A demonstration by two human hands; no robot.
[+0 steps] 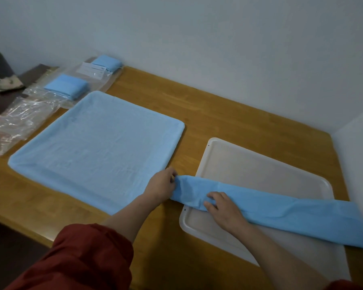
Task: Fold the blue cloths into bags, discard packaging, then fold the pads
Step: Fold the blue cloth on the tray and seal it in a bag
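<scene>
- Wood table (228, 105), white wall behind.
- Cloth (281, 210): long strip across white tray (260, 164), near right edge.
- L hand (161, 185) pinches strip's end.
- R hand (224, 208) grips strip w/ curled fingers.
- Packs (66, 85) at far left corner.

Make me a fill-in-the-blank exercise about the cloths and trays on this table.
1. The left hand and right hand both hold the long cloth, whose colour is ____.
2. The bare tray under it is ____.
3. ____ folded cloths lie on clear plastic at the table's far left.

Missing words: blue; white; Two
</scene>
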